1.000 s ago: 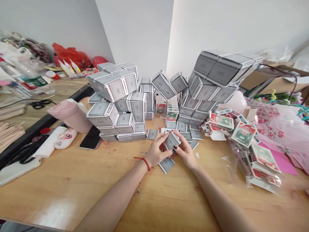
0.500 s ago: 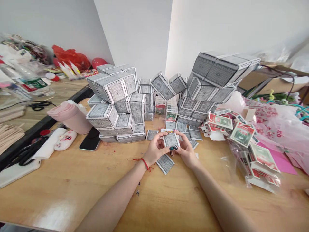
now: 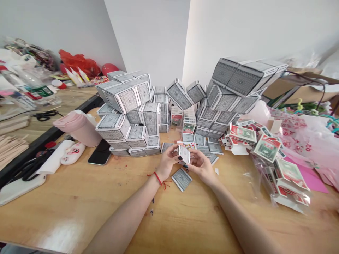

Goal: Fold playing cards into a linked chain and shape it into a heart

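Both hands meet at the middle of the wooden table (image 3: 79, 197). My left hand (image 3: 167, 163), with a red string at the wrist, and my right hand (image 3: 200, 165) pinch a small deck of grey-backed playing cards (image 3: 183, 153), which is bent into a curve between the fingers. A second deck (image 3: 181, 179) lies flat on the table just below the hands. More loose decks (image 3: 209, 148) lie just behind the hands, one showing a face card (image 3: 187, 144).
Tall heaps of grey card boxes stand behind at left (image 3: 127, 113) and right (image 3: 233, 88). Red-and-green flat cartons (image 3: 265, 144) and plastic wrap lie to the right. A pink cup (image 3: 76, 127), a phone (image 3: 100, 152) and scissors (image 3: 29, 165) are at left.
The deck in my hands was turned from tilted to upright, then bent into a curve. My hands lifted slightly off the table.
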Demonstrator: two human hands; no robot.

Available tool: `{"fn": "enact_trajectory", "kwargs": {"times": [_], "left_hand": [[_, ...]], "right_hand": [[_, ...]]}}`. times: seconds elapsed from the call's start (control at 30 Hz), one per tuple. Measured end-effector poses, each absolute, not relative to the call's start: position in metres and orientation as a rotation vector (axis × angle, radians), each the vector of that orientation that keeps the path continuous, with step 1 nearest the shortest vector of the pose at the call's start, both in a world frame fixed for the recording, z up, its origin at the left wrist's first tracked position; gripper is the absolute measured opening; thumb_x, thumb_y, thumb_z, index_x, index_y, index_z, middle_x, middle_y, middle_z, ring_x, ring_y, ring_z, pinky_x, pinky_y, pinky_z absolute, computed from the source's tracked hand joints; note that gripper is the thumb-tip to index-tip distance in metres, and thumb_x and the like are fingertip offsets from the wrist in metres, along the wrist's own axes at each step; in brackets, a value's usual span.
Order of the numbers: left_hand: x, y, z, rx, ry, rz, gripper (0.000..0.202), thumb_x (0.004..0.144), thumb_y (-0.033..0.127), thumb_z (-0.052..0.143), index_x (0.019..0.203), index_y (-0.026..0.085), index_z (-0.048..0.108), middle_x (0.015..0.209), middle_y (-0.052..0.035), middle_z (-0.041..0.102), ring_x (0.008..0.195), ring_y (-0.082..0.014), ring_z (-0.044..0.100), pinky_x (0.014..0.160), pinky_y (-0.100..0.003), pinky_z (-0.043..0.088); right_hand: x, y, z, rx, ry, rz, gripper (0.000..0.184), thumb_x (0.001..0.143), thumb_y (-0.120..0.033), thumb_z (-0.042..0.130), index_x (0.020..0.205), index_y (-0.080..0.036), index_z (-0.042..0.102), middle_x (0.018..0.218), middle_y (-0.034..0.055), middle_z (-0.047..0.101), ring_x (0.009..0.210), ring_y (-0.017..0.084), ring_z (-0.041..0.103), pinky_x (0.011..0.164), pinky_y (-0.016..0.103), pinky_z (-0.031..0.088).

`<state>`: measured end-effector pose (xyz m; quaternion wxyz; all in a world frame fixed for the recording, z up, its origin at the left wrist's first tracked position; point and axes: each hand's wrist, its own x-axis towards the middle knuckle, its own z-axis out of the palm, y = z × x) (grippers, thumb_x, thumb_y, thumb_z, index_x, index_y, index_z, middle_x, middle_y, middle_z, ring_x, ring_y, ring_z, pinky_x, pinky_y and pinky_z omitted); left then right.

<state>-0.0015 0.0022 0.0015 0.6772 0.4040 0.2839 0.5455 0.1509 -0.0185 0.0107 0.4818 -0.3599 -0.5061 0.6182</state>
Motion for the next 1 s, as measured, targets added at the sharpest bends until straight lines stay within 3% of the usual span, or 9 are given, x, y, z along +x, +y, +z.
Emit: {"fn": "enact_trajectory", "kwargs": {"times": [0.33,0.47,0.6,0.77,1.0], "left_hand": [[-0.0032,-0.0009,0.0078,0.948,0.625,1.181,0.048,0.061,0.032,0.071,0.104,0.014,0.059,0.099,-0.0072,0.059,0.085,-0.0175,0.053,0.067,-0.025,0.042],[-0.0005,-0.0023,0.0070,0.920,0.627,1.175,0.051,0.066,0.031,0.067,0.114,0.017,0.054,0.106,-0.0082,0.057,0.091,-0.0188,0.053,0.074,-0.028,0.042],[0.0009,-0.0013,0.0048,0.927,0.630,1.207,0.054,0.060,0.029,0.072,0.111,0.019,0.055,0.109,-0.0074,0.056,0.096,-0.0187,0.051,0.079,-0.028,0.040],[0.0010,-0.0008,0.0046,0.934,0.639,1.225,0.044,0.060,0.025,0.072,0.102,0.020,0.058,0.099,-0.0043,0.057,0.078,-0.0129,0.053,0.066,-0.024,0.043],[0.0025,-0.0046,0.0113,0.990,0.792,1.251,0.042,0.060,0.028,0.072,0.098,0.017,0.058,0.093,-0.0032,0.058,0.067,-0.0092,0.051,0.061,-0.023,0.045]], "right_hand": [[0.1546,-0.0146,0.0076,-0.898,-1.284,1.485,0.047,0.060,-0.024,0.074,0.101,-0.020,0.052,0.092,0.0055,0.060,0.075,0.016,0.058,0.067,0.032,0.049],[0.1534,-0.0153,0.0088,-0.907,-1.272,1.455,0.046,0.060,-0.024,0.074,0.101,-0.020,0.052,0.088,0.0045,0.060,0.072,0.015,0.058,0.065,0.030,0.049],[0.1526,-0.0169,0.0104,-0.909,-1.295,1.475,0.048,0.061,-0.026,0.073,0.104,-0.019,0.052,0.091,0.0053,0.059,0.069,0.013,0.056,0.062,0.028,0.048],[0.1531,-0.0172,0.0096,-0.924,-1.370,1.503,0.047,0.064,-0.029,0.071,0.106,-0.018,0.054,0.092,0.0053,0.059,0.066,0.012,0.054,0.060,0.026,0.046],[0.1557,-0.0157,0.0056,-0.926,-1.429,1.534,0.048,0.066,-0.030,0.069,0.109,-0.018,0.052,0.092,0.0062,0.059,0.070,0.013,0.055,0.061,0.026,0.045]]}}
